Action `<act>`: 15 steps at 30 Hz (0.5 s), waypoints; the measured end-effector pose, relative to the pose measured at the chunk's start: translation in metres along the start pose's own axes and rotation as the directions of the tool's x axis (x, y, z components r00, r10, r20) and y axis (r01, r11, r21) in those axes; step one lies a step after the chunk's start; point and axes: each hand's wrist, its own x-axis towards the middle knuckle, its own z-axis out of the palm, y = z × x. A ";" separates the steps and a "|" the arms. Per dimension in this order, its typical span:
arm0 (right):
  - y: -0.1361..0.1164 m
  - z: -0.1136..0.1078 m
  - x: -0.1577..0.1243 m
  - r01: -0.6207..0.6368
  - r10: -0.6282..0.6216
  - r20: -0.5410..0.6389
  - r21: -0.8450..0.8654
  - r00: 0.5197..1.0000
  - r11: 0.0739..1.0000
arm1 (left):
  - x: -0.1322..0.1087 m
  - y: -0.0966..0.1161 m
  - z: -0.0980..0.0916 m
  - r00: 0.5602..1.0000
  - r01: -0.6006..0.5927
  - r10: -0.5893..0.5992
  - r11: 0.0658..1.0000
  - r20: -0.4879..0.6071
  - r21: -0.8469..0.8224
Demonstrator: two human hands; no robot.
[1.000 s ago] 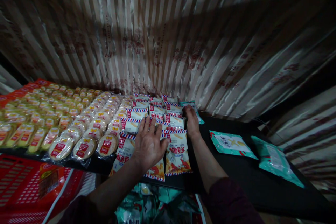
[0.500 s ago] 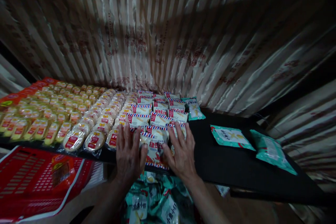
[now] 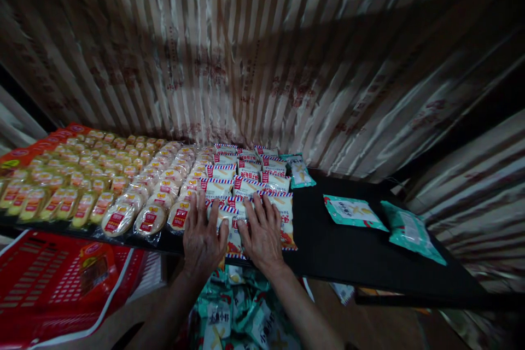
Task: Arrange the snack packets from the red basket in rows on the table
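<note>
While left hand point(image 3: 203, 238) and right hand point(image 3: 262, 235) lie flat, fingers spread, grasping nothing, palms press front striped snack packets point(image 3: 286, 217) at near edge of black shelf point(image 3: 348, 254). Just left, round cake packs point(image 3: 150, 219); teal packets point(image 3: 353, 211) well right; red crate point(image 3: 45, 279) below left.

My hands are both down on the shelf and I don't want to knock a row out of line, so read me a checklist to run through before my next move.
1. Open left hand flat on the striped packets: ok.
2. Open right hand flat on them beside it: ok.
3. Those packets fully on the black shelf, none past its front edge: cannot tell.
4. Gap between left hand and round cakes: cannot tell.
5. Loose teal packets lying apart, right of both hands: ok.
</note>
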 end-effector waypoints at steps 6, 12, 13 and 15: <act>0.008 -0.016 -0.003 0.010 -0.010 -0.053 0.001 0.999 1.000 | 0.000 0.003 0.001 1.000 0.019 -0.019 1.000 -0.011 0.013; 0.042 -0.024 -0.021 -0.179 0.173 -0.191 -0.019 0.966 0.984 | -0.008 0.007 -0.009 1.000 -0.006 0.006 1.000 -0.026 -0.007; 0.048 -0.022 -0.024 -0.183 0.177 -0.185 -0.019 0.967 0.983 | -0.010 0.009 -0.010 1.000 -0.007 0.007 1.000 -0.018 -0.006; 0.057 -0.018 -0.028 -0.170 0.165 -0.167 -0.018 0.972 0.985 | -0.013 0.011 -0.012 1.000 -0.010 0.010 1.000 0.010 -0.004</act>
